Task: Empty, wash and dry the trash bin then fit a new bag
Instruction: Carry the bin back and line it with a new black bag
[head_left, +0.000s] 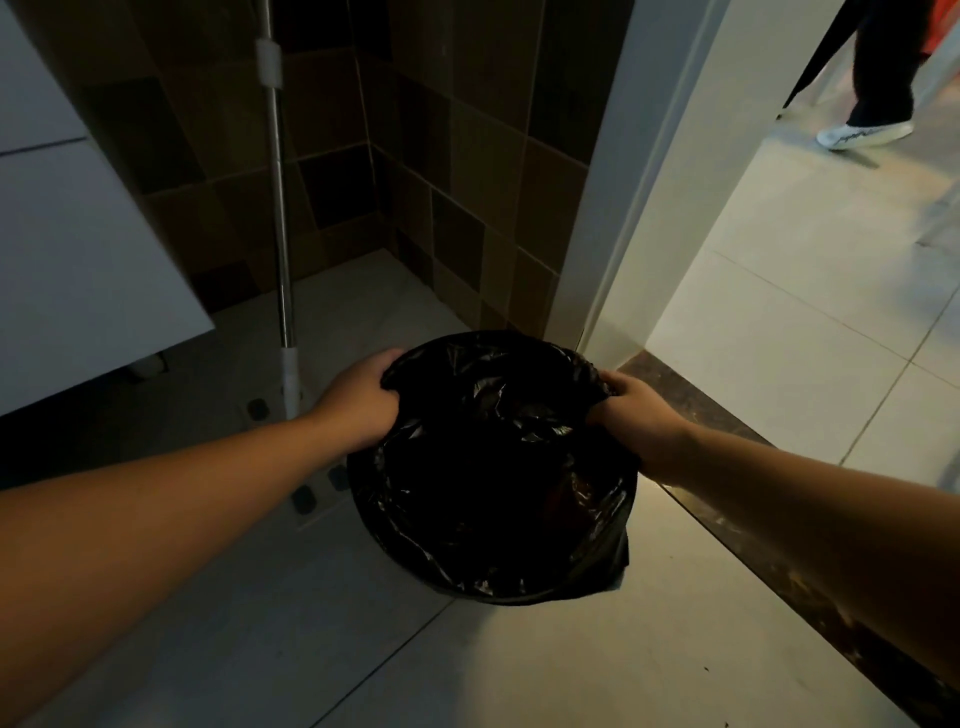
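Mop pole beside lined bin

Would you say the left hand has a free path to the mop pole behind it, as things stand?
Probably yes, once it lets go: the left hand now grips the black bag, and the mop pole stands just beyond it with nothing visible between.

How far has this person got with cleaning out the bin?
Hard to say for sure. Both the left hand and right hand grip the rim of a black bag spread over the bin, which stands on the tiled floor. That could be lifting the old bag out or fitting the new one. No water or cloth shows, so washing and drying cannot be confirmed.
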